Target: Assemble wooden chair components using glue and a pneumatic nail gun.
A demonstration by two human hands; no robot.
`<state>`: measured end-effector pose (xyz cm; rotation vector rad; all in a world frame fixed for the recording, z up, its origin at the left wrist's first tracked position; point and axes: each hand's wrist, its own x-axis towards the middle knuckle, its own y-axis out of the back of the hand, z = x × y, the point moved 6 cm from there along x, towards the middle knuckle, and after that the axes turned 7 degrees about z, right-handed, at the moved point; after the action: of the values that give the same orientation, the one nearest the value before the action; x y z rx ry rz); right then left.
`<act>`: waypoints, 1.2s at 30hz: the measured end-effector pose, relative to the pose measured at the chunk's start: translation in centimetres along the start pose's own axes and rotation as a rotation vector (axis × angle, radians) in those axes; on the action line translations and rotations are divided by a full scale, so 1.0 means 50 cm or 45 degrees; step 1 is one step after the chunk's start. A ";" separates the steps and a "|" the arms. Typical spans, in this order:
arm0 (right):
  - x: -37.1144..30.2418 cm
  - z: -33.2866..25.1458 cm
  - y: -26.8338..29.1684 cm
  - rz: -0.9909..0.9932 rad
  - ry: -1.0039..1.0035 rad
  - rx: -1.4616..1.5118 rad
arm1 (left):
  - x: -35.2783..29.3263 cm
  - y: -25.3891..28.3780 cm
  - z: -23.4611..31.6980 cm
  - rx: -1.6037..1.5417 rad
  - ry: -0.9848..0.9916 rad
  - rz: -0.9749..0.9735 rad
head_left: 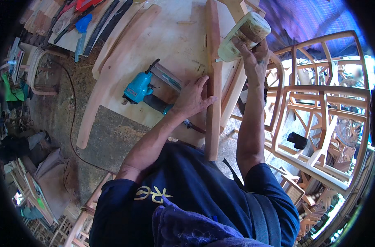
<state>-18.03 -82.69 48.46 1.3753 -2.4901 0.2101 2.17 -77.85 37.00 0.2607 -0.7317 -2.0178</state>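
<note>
A long, narrow wooden rail [213, 49] runs from the far edge of the board toward my body. My left hand [191, 99] grips its left side, with the thumb lying across the wood. Raised in my right hand [255, 57] is a translucent, stained squeeze bottle [236, 40], tipped so its nozzle points down and left at the rail's right edge. What is inside looks like pale glue, though I cannot tell for certain. A teal nail gun [138, 87] lies on the board beside my left wrist, its handle partly hidden by my forearm.
Curved wooden pieces [99, 101] lie along the left of the pale worktop [171, 39]. A thin hose [74, 123] crosses the floor. Wooden chair frames [323, 92] stand close on the right. Strips and a blue object [84, 23] are at the far left.
</note>
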 end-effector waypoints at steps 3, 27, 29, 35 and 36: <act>-0.004 -0.006 -0.004 0.020 -0.024 -0.030 | 0.001 0.001 0.006 -0.019 -0.070 -0.008; -0.020 0.011 -0.003 0.068 0.051 0.004 | 0.002 -0.005 -0.004 -0.106 -0.008 -0.021; -0.024 0.005 -0.017 0.060 0.060 0.043 | 0.002 -0.003 -0.003 -0.090 -0.012 -0.019; -0.056 0.009 -0.002 0.027 0.006 -0.036 | 0.001 -0.004 -0.004 -0.043 -0.019 -0.016; -0.057 0.013 0.010 0.062 -0.057 -0.056 | 0.000 -0.005 -0.003 -0.055 -0.035 -0.009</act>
<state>-17.12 -80.31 46.95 1.3173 -2.5506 0.1354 2.05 -77.79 36.74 0.2106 -0.7041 -2.0450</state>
